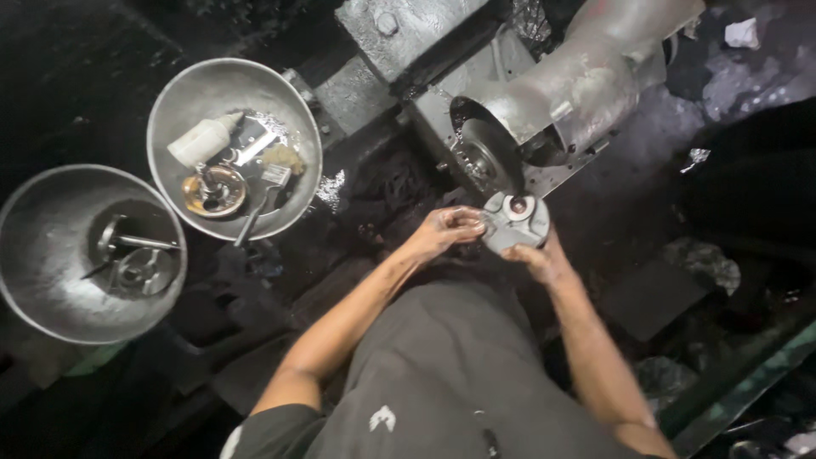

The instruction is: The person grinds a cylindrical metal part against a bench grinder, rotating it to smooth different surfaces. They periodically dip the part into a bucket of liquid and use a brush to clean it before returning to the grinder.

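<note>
You hold a grey metal housing part (515, 223) in the middle of the frame, a little right of centre. Your right hand (544, 259) grasps it from below and supports it. Your left hand (446, 229) touches its left edge with closed fingers; if these fingers pinch a small piece or only the rim, I cannot tell. The part has a round opening with a light ring on its top face.

Just above the part, in the upper middle, stands the grey machine (544, 93) with an open round seat (484, 157), where a disc and small teeth show. The part is near this seat but apart from it, so in my judgement the part is not mounted on the machine now.

In the upper left, a steel bowl (170, 102) holds a white plastic bottle (202, 140), a brass-coloured round piece (212, 189), a small brush (263, 191) and other small pieces. At the left edge, a second steel bowl (34, 255) holds a round metal piece (144, 268) and a rod. These pieces lie loose in the bowls, so I judge that much of the work on the loose pieces remains.
</note>
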